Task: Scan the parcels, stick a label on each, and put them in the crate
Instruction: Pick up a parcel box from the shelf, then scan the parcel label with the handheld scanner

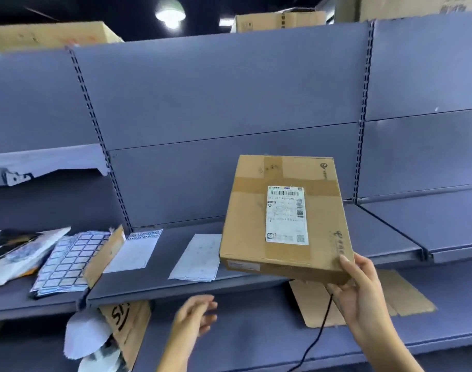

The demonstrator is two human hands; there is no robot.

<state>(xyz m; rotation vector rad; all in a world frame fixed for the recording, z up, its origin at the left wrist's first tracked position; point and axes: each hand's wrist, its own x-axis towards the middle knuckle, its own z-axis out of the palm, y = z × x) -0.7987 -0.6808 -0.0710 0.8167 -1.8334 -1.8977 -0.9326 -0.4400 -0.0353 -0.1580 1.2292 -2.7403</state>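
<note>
"Parcel (283, 218), where is it?"

"In my right hand (360, 294). It is a flat cardboard box, held up over the front edge of the middle shelf (175, 288) and tilted so its top faces me."

"How are you grasping it?"

"By its near right corner. My thumb (346, 261) lies on top and the other fingers curl underneath, so that hand is clamped on the box."

"And the left hand (194, 318)?"

"Released, holding nothing. Its fingers (208, 307) are loose and slightly bent, below the shelf's front edge and left of the box, well apart from it."

"What is on the top of the box?"

"A white shipping label (287, 214) with barcodes, stuck across a band of brown tape. The print is too blurred to read."

"What lies on the shelf?"

"A plain white sheet (196, 257) just left of the box; the box's near left corner overlaps it in my view. Further left there is a second white sheet (134, 251) with printed squares along its far edge. Near the left end, a sheet of small blank stickers in a grid (71, 261) lies with a scrap of cardboard (103, 256) along its right side."

"And lower down?"

"A flattened piece of cardboard (315, 307) on the lower shelf, under my right hand. A thin black cable (318, 334) hangs down from by that hand. At the left, an open cardboard box (130, 326) sits under the middle shelf with white wrapping (84, 334) spilling out of it."
</note>
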